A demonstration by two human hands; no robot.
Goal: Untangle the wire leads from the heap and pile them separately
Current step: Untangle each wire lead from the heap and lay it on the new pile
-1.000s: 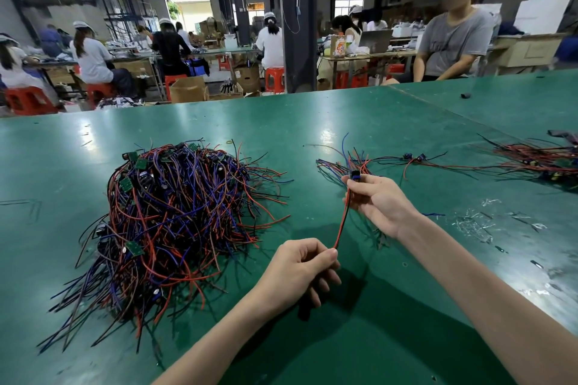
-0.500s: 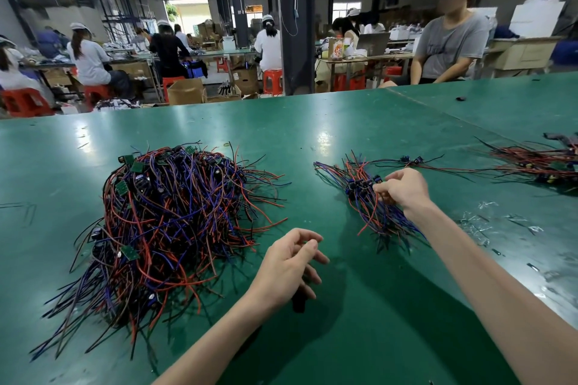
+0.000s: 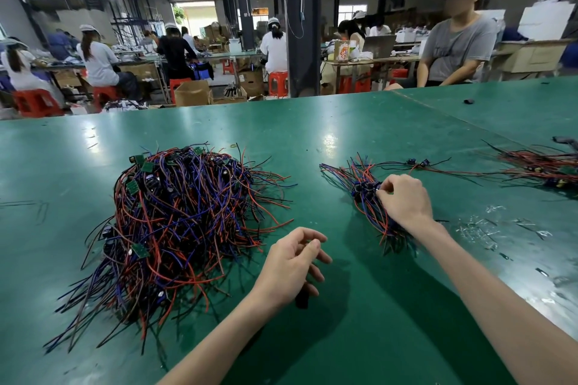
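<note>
glossy green table (image 3: 312,122), plastic-sheathed wire leads (image 3: 187,212)

**One head-worn view, forward and down**

A single wide-angle camera sits at the person's head, over the near edge of the worktop (image 3: 312,134), facing forward and down. Both forearms enter from the bottom edge. The left hand (image 3: 291,262) and right hand (image 3: 405,200) lie close, mid-frame, with the heap (image 3: 181,216) to the left and the pile (image 3: 362,184) to the right. The hall beyond fills the top third.

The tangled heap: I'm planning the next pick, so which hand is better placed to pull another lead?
Probably left. The left hand is open, empty and close beside the heap; the right hand is across at the sorted pile, fingers curled on its leads.
</note>
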